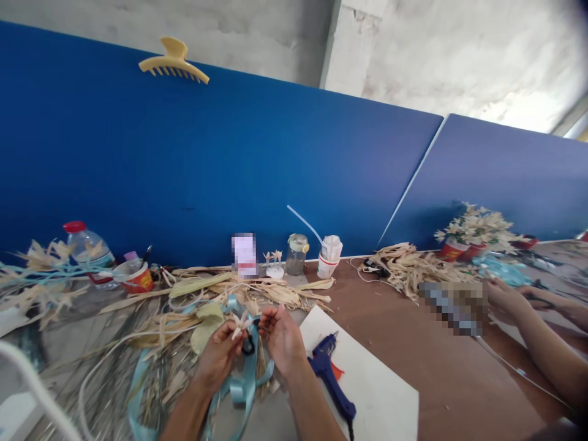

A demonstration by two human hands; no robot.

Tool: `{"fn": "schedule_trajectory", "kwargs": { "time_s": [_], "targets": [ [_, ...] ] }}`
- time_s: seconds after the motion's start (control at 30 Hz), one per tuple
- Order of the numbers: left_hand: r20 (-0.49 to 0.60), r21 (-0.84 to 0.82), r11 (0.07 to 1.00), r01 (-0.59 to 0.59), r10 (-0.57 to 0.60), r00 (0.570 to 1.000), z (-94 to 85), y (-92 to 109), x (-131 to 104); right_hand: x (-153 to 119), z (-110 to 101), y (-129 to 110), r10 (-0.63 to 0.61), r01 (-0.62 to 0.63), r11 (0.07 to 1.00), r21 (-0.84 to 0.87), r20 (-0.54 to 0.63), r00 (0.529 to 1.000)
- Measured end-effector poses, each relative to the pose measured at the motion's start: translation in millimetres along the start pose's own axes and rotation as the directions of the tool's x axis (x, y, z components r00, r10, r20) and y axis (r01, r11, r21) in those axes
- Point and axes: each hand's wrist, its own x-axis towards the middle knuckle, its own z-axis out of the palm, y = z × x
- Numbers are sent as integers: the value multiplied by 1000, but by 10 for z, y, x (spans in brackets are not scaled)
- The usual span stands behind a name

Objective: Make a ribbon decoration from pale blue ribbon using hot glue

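Here, husks [197, 285] litter the table [367, 331] between flower [239, 324] and blue partition [257, 147].

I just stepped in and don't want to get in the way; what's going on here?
A person's left hand pinches a small pale flower, with the right hand close beside it; whether that one grips the black looped object is unclear. Light-blue ribbon lies below. A blue glue gun rests on a white board. Off to the right, a co-worker's hand is in view.
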Motion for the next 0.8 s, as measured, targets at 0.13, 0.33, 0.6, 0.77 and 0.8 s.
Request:
{"fn": "schedule_trajectory", "kwargs": {
  "time_s": [0.13,0.33,0.6,0.77,0.8],
  "targets": [
    [5,-61,998,-12,12,1000,0,5,2,4,-4,12,-2,2,1000,3,-13,1000],
    [2,-96,995,5,-5,1000,-37,-31,28,4,-2,36,3,-3,1000,-11,-12,1000],
    [-62,-91,996,-13,8,998,15,-12,4,-11,0,38,-8,8,999,-36,2,1000],
    [-108,-13,999,-35,34,994,47,38,-11,7,-22,65,-120,115,985,-127,-29,992],
    [-121,-12,999,-33,31,992,47,47,-14,13,-28,70,-158,149,974,-172,-35,987]
  ]
}}
